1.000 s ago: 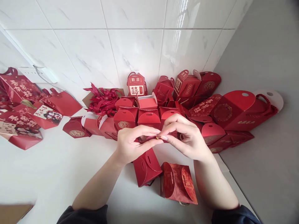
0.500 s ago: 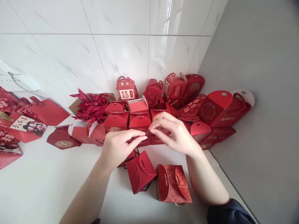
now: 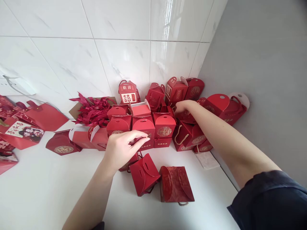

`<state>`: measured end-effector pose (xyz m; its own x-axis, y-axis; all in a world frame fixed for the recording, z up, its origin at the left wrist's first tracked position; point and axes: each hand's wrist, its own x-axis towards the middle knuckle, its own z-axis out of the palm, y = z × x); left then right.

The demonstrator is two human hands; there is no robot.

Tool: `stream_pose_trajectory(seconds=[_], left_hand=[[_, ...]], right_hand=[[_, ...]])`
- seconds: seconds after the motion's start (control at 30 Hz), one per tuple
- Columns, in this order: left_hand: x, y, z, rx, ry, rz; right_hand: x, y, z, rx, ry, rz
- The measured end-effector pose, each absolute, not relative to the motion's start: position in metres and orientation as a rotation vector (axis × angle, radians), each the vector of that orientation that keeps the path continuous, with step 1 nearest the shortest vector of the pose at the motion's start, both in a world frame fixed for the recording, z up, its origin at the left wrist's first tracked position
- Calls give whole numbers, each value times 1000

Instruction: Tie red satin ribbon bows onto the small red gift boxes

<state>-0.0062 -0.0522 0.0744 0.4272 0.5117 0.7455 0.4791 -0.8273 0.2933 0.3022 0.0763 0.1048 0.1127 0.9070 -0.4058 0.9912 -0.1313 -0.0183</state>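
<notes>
My left hand (image 3: pixel 123 147) hovers over the white table with thumb and fingers pinched together; what it pinches is too small to name. Below it lie a closed red gift box (image 3: pixel 144 174) and a darker patterned red box (image 3: pixel 176 184). My right hand (image 3: pixel 182 107) is stretched far back into the pile of red gift boxes (image 3: pixel 164 125) by the wall. Its fingers curl down among the boxes and are partly hidden.
A cardboard tray of red ribbons (image 3: pixel 94 108) sits at the back left. Red paper bags (image 3: pixel 45 115) and flat boxes lie along the left. A large red box with a rope handle (image 3: pixel 225 107) leans on the grey right wall. A white tiled wall stands behind.
My hands were together in front of me, pinching a small item. My right hand has since left it and reached back right into the box pile; the left stays pinched.
</notes>
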Motion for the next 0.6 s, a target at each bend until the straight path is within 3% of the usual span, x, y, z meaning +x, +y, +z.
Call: stream_pose_trajectory(seconds=[0.17,0.6], left_hand=[[-9,-52,77,2629,897,1419],[-10,-55,78,2515,943,1428]], right_hand=[[302,79,89,2123,1718,-527],[337,64,153,2668,1776,150]])
